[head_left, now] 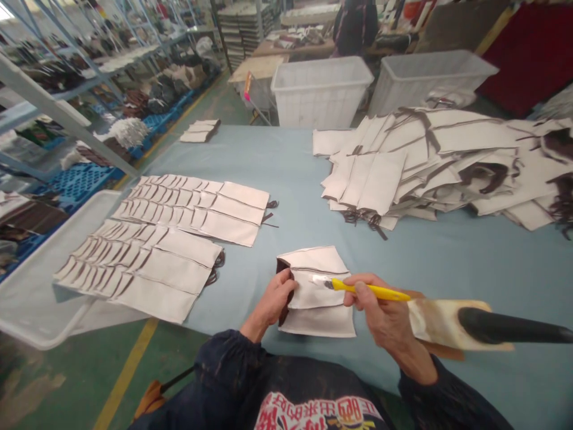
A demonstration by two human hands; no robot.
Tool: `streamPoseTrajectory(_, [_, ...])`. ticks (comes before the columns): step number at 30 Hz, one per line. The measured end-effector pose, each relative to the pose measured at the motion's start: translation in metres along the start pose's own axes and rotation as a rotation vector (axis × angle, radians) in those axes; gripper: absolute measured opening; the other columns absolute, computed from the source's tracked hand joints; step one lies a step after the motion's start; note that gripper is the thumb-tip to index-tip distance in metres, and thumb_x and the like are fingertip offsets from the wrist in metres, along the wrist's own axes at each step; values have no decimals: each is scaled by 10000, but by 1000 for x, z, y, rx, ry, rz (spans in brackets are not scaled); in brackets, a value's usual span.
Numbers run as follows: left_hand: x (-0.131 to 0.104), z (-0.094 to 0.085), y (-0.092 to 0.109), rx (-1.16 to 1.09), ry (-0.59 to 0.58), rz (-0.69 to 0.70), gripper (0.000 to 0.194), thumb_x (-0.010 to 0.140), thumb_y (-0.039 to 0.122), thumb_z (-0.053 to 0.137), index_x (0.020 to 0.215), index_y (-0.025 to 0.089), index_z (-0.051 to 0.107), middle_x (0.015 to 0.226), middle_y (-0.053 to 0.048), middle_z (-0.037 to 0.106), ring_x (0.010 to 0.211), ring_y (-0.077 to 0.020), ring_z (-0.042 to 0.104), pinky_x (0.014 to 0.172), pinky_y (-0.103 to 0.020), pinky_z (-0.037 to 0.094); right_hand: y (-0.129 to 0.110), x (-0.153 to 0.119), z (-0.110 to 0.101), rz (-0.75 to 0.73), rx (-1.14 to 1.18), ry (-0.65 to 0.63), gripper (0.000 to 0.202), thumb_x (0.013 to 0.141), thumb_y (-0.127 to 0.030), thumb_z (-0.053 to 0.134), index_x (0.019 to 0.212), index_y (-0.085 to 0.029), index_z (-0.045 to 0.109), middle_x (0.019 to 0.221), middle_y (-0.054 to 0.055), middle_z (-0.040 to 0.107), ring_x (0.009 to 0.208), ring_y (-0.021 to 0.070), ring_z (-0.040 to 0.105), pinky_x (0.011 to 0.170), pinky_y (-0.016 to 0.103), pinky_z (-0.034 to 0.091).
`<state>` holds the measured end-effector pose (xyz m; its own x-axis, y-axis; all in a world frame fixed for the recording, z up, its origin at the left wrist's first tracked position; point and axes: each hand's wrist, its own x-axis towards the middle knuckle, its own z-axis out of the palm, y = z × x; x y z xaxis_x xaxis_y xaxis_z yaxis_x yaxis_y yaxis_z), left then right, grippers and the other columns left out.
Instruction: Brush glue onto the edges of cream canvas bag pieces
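A cream panel [317,322] with brown edging and two lengthwise seams lies on the table in front of me. My left hand [278,294] pinches its left edge, where the dark underside shows. In my right hand [373,307] is a yellow-handled brush [380,291], its bristles down on the panel's middle section beside a whitish wet smear. Right of that hand, partly hidden by it, a stained pale board [434,322] bears a black tapered object [501,326] that I cannot identify.
Two overlapped rows of similar panels [165,275] lie at the left. A loose heap of panels [380,179] covers the back right. White bins [320,89] stand beyond the blue-grey table [286,155]. A person [356,27] is at the far bench.
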<state>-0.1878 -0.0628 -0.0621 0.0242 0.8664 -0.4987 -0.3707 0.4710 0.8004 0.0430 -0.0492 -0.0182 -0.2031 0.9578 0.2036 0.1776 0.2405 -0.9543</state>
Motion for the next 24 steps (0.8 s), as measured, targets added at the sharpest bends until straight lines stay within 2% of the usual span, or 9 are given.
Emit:
streamPoseTrajectory(5, [-23,25,25,63,-153,39,392,688,188,655,1063,170,769,898,-25,784,876,-198,688,763,-246,507,-30,16,-8,-144,-66,-125,252,1084,-350,556,965,-222,737,655,-20,672,555,134,620,567,250,499])
streamPoseTrajectory(10, [-42,38,42,136,-214,39,382,683,189,637,1045,151,755,854,-9,754,746,-141,597,693,-227,447,-50,28,-1,-259,-125,-115,233,1063,-334,575,939,-218,736,654,-17,688,551,135,646,564,248,513])
streamPoseTrajectory(16, [-49,35,52,65,-193,6,307,671,245,674,956,161,750,792,-2,718,704,-130,571,659,-222,423,-59,21,-13,-285,-131,25,229,1080,-337,567,967,-235,738,665,-16,692,561,140,651,564,249,521])
streamPoseTrajectory(19, [-53,33,56,50,-227,-30,311,677,241,678,968,163,756,766,-1,710,672,-128,570,636,-222,411,-68,15,-17,-346,-177,6,230,1084,-336,554,971,-244,733,657,-18,689,533,139,639,546,252,525])
streamPoseTrajectory(22, [-57,33,56,46,-265,-30,340,683,225,670,1005,160,759,761,1,707,676,-129,570,634,-222,408,-74,13,-12,-418,-250,-51,266,1086,-350,528,945,-244,727,631,-11,689,515,153,647,572,276,565])
streamPoseTrajectory(24, [-59,33,54,41,-255,-27,339,679,231,671,998,154,754,744,6,695,665,-124,564,624,-218,408,-76,13,-8,-455,-297,-16,259,1081,-326,522,930,-245,717,632,-7,696,528,159,661,586,283,572])
